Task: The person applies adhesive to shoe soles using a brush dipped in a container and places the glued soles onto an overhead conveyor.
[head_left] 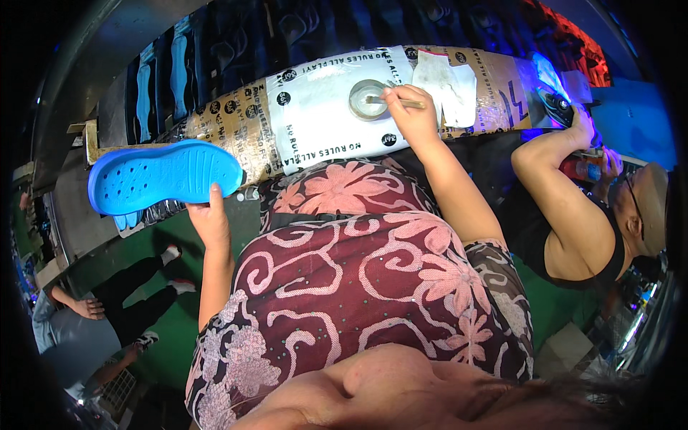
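Green floor (pixel 115 251) spreads behind the patterned maroon-and-pink top (pixel 330 287) that fills the lower middle of the frame. Left of centre, the left hand (pixel 211 221) grips the rounded right end of a bright blue shoe sole (pixel 161 175), thumb on its upper face, fingers hidden beneath; the sole lies across the left of the frame, its wider, perforated end outward. At upper centre, the right hand (pixel 416 115) is closed around a brush (pixel 408 103), whose tip sits inside a small round bowl (pixel 352 109). This bowl stands on a white sheet (pixel 315 129) over taped brown cardboard (pixel 244 136), with a pale cloth (pixel 451 89) to its right. At the right edge, a co-worker (pixel 584 229) reaches toward a dark object (pixel 555 107). Along the top lie dark racks with blue strips (pixel 179 68).
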Action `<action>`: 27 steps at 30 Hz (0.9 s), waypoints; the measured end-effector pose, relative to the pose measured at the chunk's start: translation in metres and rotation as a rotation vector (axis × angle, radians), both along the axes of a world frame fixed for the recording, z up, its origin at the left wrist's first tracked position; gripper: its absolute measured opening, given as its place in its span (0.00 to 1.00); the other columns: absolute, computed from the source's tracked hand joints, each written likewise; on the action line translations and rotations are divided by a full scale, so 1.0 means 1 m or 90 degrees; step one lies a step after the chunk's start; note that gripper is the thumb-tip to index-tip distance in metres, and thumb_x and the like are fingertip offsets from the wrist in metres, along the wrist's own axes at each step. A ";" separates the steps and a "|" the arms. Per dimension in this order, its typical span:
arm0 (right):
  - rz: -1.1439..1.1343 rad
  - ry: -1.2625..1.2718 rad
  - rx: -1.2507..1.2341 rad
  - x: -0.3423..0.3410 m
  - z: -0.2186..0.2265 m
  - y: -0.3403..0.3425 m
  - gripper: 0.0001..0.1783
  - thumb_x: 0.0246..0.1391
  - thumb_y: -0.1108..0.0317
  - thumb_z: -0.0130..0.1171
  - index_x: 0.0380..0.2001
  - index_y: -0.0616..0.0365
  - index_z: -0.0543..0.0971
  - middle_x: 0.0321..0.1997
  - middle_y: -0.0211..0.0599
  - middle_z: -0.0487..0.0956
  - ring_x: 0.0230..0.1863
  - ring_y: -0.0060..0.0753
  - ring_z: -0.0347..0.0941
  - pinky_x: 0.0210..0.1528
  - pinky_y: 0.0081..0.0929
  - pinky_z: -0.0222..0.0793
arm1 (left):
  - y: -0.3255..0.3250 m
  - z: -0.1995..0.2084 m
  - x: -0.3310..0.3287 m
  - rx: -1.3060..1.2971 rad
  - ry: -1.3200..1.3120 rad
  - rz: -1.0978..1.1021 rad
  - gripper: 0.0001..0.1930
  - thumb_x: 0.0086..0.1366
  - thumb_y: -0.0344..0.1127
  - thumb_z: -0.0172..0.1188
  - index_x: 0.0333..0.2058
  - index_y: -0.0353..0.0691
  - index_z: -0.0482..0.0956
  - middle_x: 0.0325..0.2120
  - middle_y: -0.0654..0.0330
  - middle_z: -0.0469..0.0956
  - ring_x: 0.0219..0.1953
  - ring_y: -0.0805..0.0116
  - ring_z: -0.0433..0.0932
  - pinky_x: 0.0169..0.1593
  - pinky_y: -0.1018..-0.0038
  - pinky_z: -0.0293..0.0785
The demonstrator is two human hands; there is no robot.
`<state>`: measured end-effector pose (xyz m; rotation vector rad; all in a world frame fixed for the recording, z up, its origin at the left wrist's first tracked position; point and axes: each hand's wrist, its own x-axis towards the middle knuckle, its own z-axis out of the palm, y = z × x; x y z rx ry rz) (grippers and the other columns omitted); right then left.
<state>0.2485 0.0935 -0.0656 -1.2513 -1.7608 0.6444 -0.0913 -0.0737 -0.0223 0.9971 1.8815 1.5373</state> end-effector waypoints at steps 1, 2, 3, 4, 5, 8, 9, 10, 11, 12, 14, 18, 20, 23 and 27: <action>-0.008 0.037 -0.043 0.003 0.002 -0.002 0.11 0.49 0.65 0.55 0.20 0.60 0.78 0.19 0.37 0.75 0.23 0.33 0.71 0.29 0.26 0.64 | 0.006 0.004 0.006 0.012 0.026 -0.013 0.20 0.57 0.28 0.55 0.48 0.30 0.62 0.41 0.56 0.69 0.41 0.69 0.69 0.49 0.74 0.65; -0.016 0.073 -0.086 0.005 0.005 -0.005 0.13 0.53 0.64 0.54 0.23 0.62 0.79 0.22 0.36 0.76 0.25 0.26 0.71 0.30 0.22 0.65 | 0.012 0.007 0.010 0.011 0.026 -0.016 0.20 0.57 0.28 0.55 0.48 0.30 0.62 0.41 0.56 0.69 0.41 0.69 0.69 0.49 0.74 0.65; -0.023 0.122 -0.099 0.002 0.011 -0.008 0.15 0.55 0.63 0.52 0.23 0.63 0.79 0.24 0.34 0.76 0.27 0.23 0.70 0.32 0.20 0.65 | 0.013 0.008 0.013 -0.011 0.034 -0.034 0.20 0.57 0.28 0.55 0.48 0.31 0.62 0.41 0.56 0.69 0.41 0.70 0.69 0.48 0.74 0.65; -0.016 0.123 -0.100 -0.001 0.010 -0.009 0.15 0.55 0.63 0.52 0.23 0.63 0.79 0.24 0.34 0.76 0.27 0.23 0.70 0.32 0.20 0.65 | 0.014 0.009 0.016 -0.032 0.041 -0.051 0.19 0.57 0.28 0.55 0.47 0.31 0.62 0.41 0.56 0.69 0.41 0.71 0.69 0.48 0.75 0.65; -0.021 0.166 -0.120 -0.004 0.009 -0.009 0.15 0.54 0.63 0.52 0.23 0.63 0.79 0.24 0.34 0.76 0.27 0.23 0.70 0.32 0.20 0.65 | 0.015 0.008 0.020 -0.016 0.042 -0.050 0.18 0.58 0.28 0.55 0.46 0.31 0.64 0.40 0.57 0.70 0.40 0.71 0.69 0.47 0.75 0.64; -0.027 0.121 -0.124 0.005 0.004 -0.012 0.15 0.54 0.62 0.52 0.25 0.63 0.79 0.25 0.34 0.77 0.27 0.23 0.70 0.33 0.20 0.65 | 0.035 0.007 0.033 -0.007 0.066 -0.120 0.17 0.57 0.28 0.55 0.44 0.31 0.65 0.39 0.56 0.70 0.39 0.72 0.70 0.46 0.75 0.65; -0.027 0.111 -0.126 0.007 0.004 -0.014 0.15 0.54 0.62 0.52 0.25 0.64 0.79 0.24 0.34 0.77 0.27 0.22 0.70 0.33 0.20 0.65 | 0.040 0.011 0.038 -0.038 0.042 -0.137 0.17 0.57 0.28 0.55 0.44 0.31 0.65 0.39 0.56 0.71 0.39 0.71 0.71 0.45 0.74 0.66; -0.023 0.100 -0.127 0.007 0.003 -0.015 0.15 0.54 0.62 0.52 0.25 0.64 0.78 0.24 0.34 0.77 0.26 0.22 0.70 0.32 0.19 0.65 | 0.044 0.015 0.043 -0.038 0.043 -0.134 0.17 0.57 0.28 0.55 0.44 0.31 0.65 0.39 0.56 0.71 0.39 0.71 0.71 0.45 0.74 0.66; -0.076 0.197 -0.165 0.005 0.002 -0.015 0.16 0.55 0.62 0.51 0.26 0.65 0.78 0.23 0.33 0.76 0.25 0.21 0.69 0.32 0.18 0.65 | 0.048 0.018 0.047 -0.021 0.034 -0.161 0.17 0.57 0.29 0.55 0.44 0.31 0.65 0.38 0.56 0.71 0.38 0.71 0.71 0.45 0.74 0.67; -0.098 0.258 -0.181 0.004 0.013 -0.016 0.17 0.56 0.62 0.49 0.26 0.66 0.77 0.21 0.32 0.74 0.24 0.21 0.67 0.30 0.17 0.63 | 0.051 0.021 0.051 -0.006 0.024 -0.188 0.16 0.57 0.29 0.54 0.44 0.31 0.66 0.38 0.56 0.72 0.38 0.70 0.71 0.45 0.74 0.67; -0.089 0.362 -0.210 0.011 0.024 -0.014 0.18 0.58 0.61 0.47 0.25 0.67 0.77 0.20 0.33 0.74 0.23 0.21 0.66 0.30 0.18 0.62 | 0.057 0.022 0.054 -0.015 -0.009 -0.189 0.16 0.58 0.29 0.54 0.44 0.31 0.66 0.37 0.56 0.72 0.38 0.70 0.71 0.44 0.74 0.68; -0.064 0.544 -0.206 0.004 0.041 -0.019 0.20 0.59 0.61 0.45 0.26 0.67 0.76 0.22 0.34 0.73 0.25 0.20 0.65 0.30 0.17 0.59 | 0.065 0.024 0.055 0.014 -0.001 -0.227 0.17 0.57 0.31 0.56 0.44 0.32 0.66 0.37 0.55 0.73 0.37 0.71 0.72 0.44 0.74 0.68; -0.052 0.578 -0.217 -0.007 0.056 -0.026 0.20 0.59 0.61 0.44 0.27 0.69 0.75 0.23 0.36 0.73 0.26 0.22 0.65 0.33 0.18 0.59 | 0.071 0.026 0.065 0.074 -0.006 -0.199 0.18 0.57 0.31 0.56 0.44 0.32 0.66 0.37 0.55 0.73 0.38 0.70 0.72 0.45 0.74 0.67; 0.006 0.547 -0.197 -0.024 0.076 -0.042 0.20 0.59 0.61 0.44 0.26 0.68 0.76 0.24 0.36 0.74 0.26 0.23 0.66 0.32 0.19 0.60 | 0.076 0.030 0.072 0.079 -0.036 -0.222 0.18 0.56 0.31 0.57 0.43 0.30 0.66 0.37 0.54 0.74 0.39 0.69 0.73 0.45 0.74 0.68; 0.154 0.258 0.001 -0.051 0.099 -0.054 0.15 0.55 0.67 0.48 0.21 0.63 0.78 0.20 0.36 0.74 0.22 0.27 0.68 0.30 0.24 0.63 | 0.076 0.031 0.074 0.105 -0.027 -0.253 0.17 0.55 0.29 0.57 0.42 0.29 0.67 0.36 0.53 0.74 0.39 0.69 0.74 0.45 0.75 0.68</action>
